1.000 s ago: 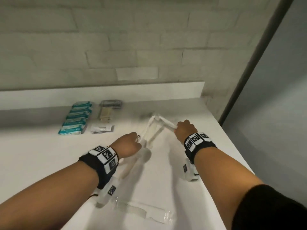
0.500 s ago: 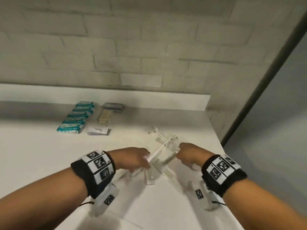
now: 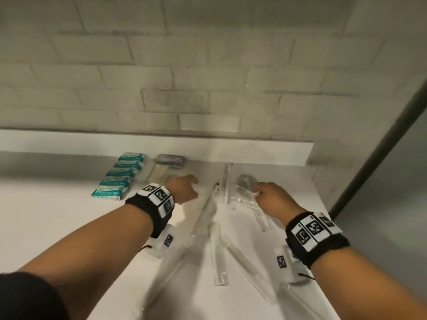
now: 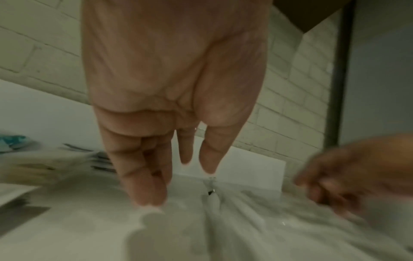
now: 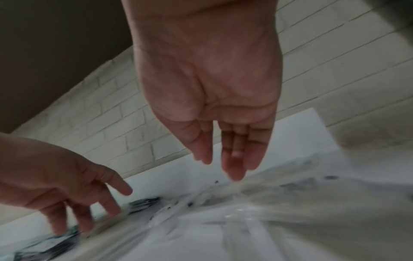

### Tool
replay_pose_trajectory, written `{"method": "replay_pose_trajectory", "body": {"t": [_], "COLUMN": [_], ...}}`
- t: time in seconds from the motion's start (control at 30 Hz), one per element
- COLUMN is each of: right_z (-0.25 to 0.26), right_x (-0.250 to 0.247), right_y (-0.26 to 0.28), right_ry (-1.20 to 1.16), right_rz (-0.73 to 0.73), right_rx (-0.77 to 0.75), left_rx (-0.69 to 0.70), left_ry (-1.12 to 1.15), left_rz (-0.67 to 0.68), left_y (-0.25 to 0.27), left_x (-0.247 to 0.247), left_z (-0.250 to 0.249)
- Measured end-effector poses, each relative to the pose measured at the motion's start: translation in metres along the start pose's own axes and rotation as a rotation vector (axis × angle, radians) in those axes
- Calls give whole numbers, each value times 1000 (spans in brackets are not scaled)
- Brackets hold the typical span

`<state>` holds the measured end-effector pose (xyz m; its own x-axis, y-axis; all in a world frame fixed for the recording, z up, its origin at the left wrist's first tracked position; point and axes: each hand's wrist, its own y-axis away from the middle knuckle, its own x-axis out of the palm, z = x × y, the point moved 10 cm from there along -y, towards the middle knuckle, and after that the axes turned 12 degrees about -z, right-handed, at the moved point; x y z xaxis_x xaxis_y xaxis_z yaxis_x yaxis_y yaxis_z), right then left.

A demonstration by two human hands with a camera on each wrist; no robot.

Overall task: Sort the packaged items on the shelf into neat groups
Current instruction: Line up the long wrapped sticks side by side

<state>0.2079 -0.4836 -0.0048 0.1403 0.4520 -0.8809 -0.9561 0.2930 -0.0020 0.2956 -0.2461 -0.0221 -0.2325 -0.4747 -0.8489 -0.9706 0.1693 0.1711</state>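
Observation:
Several long clear packets (image 3: pixel 217 248) lie scattered and crossed on the white shelf (image 3: pixel 57 218), between and below my hands. My left hand (image 3: pixel 187 189) hovers over the shelf beside small flat packs, fingers straight (image 4: pixel 154 194) and holding nothing. My right hand (image 3: pixel 265 195) hangs over a crumpled clear packet (image 3: pixel 241 197) near the back right, fingers extended (image 5: pixel 234 169), nothing gripped. A row of teal packets (image 3: pixel 120 179) lies at the back left. Next to it lie beige and grey packs (image 3: pixel 165 166).
A raised white ledge (image 3: pixel 254 151) and a brick wall (image 3: pixel 208 77) close the shelf's back. The shelf's right edge (image 3: pixel 323 204) drops off beside a dark vertical post (image 3: pixel 381 158). The wrist views are blurred by motion.
Both hands have let go of the clear packets they held up and have moved toward the back of the shelf. The packets now lie loose on the surface.

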Motion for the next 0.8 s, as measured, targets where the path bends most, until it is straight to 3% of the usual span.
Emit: {"method": "replay_pose_trajectory", "body": {"t": [0.13, 0.27, 0.4, 0.5, 0.6, 0.67, 0.73, 0.8], "right_z": [52, 67, 44, 38, 50, 70, 92, 96], "right_x": [27, 71, 77, 65, 37, 30, 46, 68], "right_y": [-8, -32, -50, -56, -53, -40, -23, -11], "right_ry": [34, 119, 76, -53, -53, 116, 289, 303], "right_rz": [57, 132, 70, -23, -158, -184, -93, 37], "right_rx": [-115, -44, 187, 218, 118, -34, -220, -264], "left_rx": [166, 409, 356, 336, 336, 327, 339, 363], "left_ry": [-220, -402, -406, -377, -394, -385, -382, -389], "left_rz": [112, 238, 191, 134, 76, 56, 56, 52], "left_y": [38, 65, 54, 37, 19, 13, 9, 4], "left_x": [16, 47, 51, 47, 39, 34, 34, 37], "left_z": [2, -17, -11, -8, -8, -11, -15, -15]}}
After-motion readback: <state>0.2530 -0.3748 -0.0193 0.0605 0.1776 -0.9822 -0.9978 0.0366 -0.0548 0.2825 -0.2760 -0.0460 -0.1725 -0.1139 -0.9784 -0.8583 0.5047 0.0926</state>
